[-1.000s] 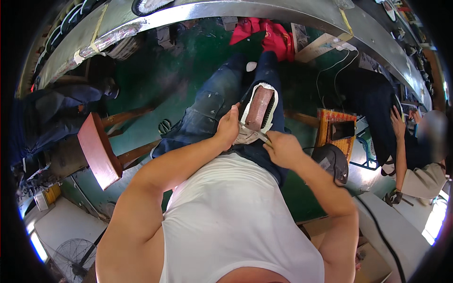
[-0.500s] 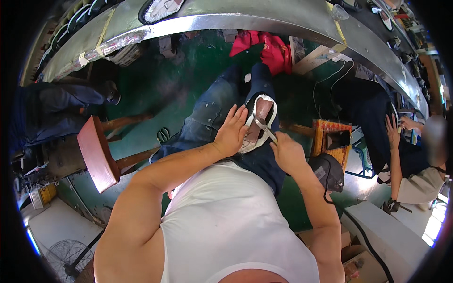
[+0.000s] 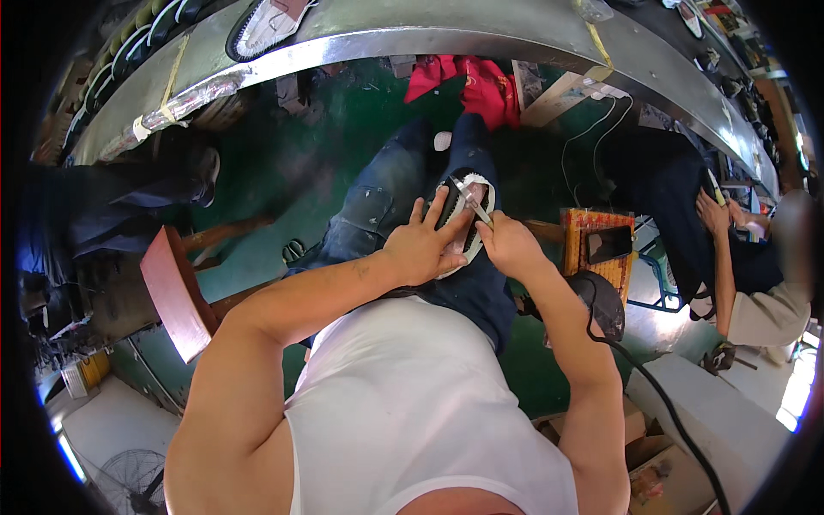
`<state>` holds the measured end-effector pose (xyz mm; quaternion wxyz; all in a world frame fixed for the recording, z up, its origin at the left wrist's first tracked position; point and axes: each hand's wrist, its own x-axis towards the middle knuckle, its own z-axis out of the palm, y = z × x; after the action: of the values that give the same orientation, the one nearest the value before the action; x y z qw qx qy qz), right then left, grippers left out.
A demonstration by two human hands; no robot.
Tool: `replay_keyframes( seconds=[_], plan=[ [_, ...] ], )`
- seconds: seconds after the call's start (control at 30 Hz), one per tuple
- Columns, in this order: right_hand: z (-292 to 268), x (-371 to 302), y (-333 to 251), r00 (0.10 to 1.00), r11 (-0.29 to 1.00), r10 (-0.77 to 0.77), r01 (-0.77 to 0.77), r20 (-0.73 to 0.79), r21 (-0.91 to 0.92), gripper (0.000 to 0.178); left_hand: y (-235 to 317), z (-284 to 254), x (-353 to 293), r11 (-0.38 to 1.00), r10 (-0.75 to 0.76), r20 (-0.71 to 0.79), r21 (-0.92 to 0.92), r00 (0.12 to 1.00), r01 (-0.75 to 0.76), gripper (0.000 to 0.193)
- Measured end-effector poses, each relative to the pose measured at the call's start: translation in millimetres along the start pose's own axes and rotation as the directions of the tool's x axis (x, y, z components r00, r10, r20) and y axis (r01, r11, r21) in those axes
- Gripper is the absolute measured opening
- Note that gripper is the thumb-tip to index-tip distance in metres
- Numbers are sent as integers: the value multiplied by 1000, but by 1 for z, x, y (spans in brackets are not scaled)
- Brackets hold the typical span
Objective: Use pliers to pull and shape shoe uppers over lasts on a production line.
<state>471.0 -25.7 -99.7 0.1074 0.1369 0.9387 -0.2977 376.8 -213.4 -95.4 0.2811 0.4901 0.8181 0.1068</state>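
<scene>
A shoe [image 3: 478, 190], bottom up with a white gathered rim around a pinkish-brown middle, rests on my right thigh. Its black side shows along the left edge. My left hand [image 3: 422, 243] lies over that edge, fingers spread, steadying the shoe; the thumb reaches across its lower part. In my right hand [image 3: 512, 246] the fingers are wrapped round the handle of a metal hammer [image 3: 475, 209]. The hammer's head is over the upper part of the shoe, near my left fingertips; I cannot tell whether it touches.
A metal-edged workbench [image 3: 378, 39] curves across the far side, with another shoe [image 3: 268, 27] on it. Wooden stools stand left [image 3: 178, 292] and right [image 3: 584, 219], the right one bearing a phone [image 3: 609, 245]. Scissors [image 3: 293, 251] lie on the floor. A co-worker [image 3: 747, 275] sits at right.
The shoe has tilted so its black left side shows. My left hand has shifted slightly down and left with fingers spread wider. The hammer has moved up toward the shoe's far end.
</scene>
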Motion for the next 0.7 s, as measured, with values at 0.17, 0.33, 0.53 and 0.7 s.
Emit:
replay_keyframes(
  seconds=[0.17, 0.33, 0.53, 0.7],
  plan=[
    [-20, -7, -6, 998, 997, 19, -15, 62, -70, 36, -29, 51, -17, 644, -351, -38, -735, 935, 212, 78],
    [25, -40, 5, 992, 995, 31, -43, 122, 92, 38, -32, 58, -18, 748, -270, -115, -650, 956, 133, 86],
    [18, -66, 19, 968, 783, 248, -224, 39, 580, 41, -23, -29, -22, 950, -84, 161, -284, 983, 128, 105],
    [36, -87, 34, 927, 569, 376, -228, -4, 790, 41, -17, -110, -27, 981, 187, -229, -8, 955, -194, 95]
  ],
)
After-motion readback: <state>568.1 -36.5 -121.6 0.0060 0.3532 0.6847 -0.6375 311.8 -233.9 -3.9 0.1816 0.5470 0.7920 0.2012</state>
